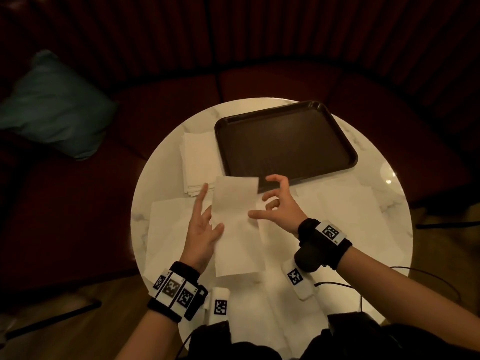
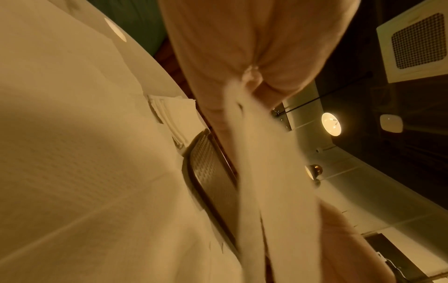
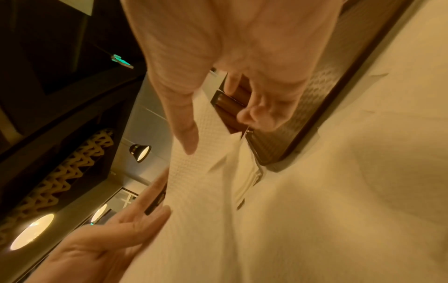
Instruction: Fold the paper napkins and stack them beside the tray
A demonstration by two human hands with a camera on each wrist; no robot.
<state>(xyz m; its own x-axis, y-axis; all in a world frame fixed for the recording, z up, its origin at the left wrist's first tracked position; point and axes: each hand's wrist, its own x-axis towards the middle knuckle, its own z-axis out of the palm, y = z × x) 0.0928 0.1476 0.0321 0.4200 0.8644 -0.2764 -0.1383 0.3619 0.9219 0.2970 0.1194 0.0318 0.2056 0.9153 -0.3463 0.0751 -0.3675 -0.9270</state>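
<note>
Between both hands over the table [image 1: 155, 183], the folded napkin [image 1: 235, 216] is held lengthwise. The left hand [image 1: 201, 235] pinches its left edge, and the right hand [image 1: 279, 206] has its fingers spread and loosely curled, thumb at the right edge. A folded stack [image 1: 198, 157] lies just beside the tray [image 1: 267, 111].

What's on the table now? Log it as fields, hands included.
table: round, white
tray: dark, on the far right part of the table
stack: folded napkins, beside the tray's left edge
napkin: folded into a long strip, between the hands
left hand: pinches the napkin's left edge, index finger straight
right hand: fingers loosely curled at the napkin's right edge, gripping nothing
loose napkins: unfolded, flat on the table
</note>
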